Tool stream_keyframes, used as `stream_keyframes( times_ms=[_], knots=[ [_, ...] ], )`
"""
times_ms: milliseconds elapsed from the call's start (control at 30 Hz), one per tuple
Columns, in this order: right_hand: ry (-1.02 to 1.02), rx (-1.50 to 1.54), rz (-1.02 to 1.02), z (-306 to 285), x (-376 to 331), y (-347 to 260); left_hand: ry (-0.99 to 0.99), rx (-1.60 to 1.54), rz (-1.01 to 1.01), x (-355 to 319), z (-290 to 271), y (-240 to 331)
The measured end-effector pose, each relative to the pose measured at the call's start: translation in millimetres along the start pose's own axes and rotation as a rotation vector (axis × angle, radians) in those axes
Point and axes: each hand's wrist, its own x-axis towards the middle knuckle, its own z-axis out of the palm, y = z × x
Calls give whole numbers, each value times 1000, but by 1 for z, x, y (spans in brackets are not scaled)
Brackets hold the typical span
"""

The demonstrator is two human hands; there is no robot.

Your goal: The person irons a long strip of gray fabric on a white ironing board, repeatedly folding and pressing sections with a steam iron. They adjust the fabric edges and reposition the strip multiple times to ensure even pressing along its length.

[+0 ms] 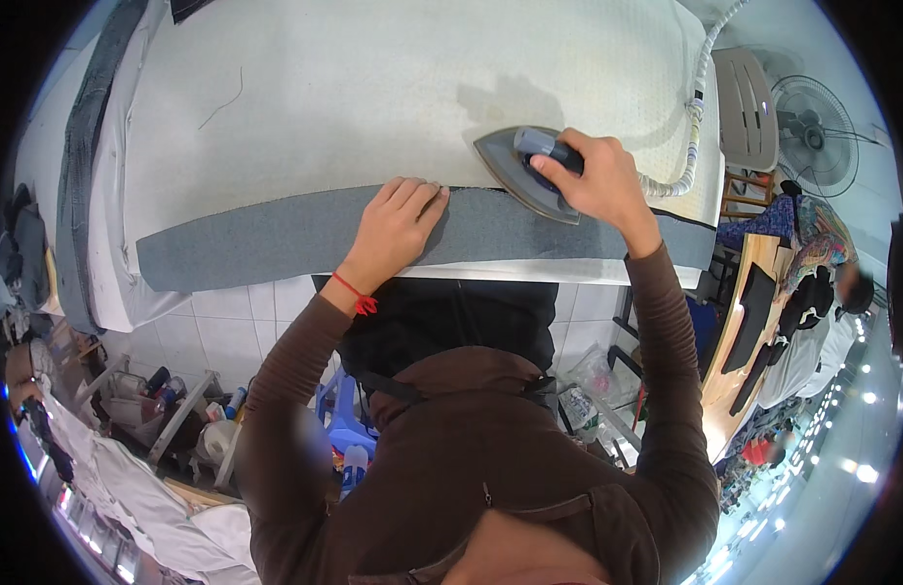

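Iron [507,168] in curled right hand [603,181]

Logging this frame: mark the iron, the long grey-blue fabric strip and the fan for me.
Iron [516,179]: head view, on its grey body, beside the handle.
Fabric strip [480,232]: head view, near the middle of its length.
Fan [813,135]: head view, on the hub at its centre.

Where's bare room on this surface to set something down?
The middle of the white tabletop, beyond the grey fabric strip and left of the iron, is bare; a loose thread lies farther left. Crowded: the near edge, with the strip and left hand, and the right side, with right hand, iron and wrapped hose.
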Motion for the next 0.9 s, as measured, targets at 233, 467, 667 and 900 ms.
stream_keyframes(
  times_ms=[233,467,667,900],
  knots=[
    [58,-59,-163,21,-26,14,23,-112,-46,-1,-2,-3],
    [83,-86,-243,29,-28,18,-68,-114,-47,11,6,-15],
    [103,-98,-279,34,-33,19,-164,6,144,7,-4,-20],
    [137,-106,-297,39,-32,7,-177,-51,114,-1,-11,-21]
  ],
)
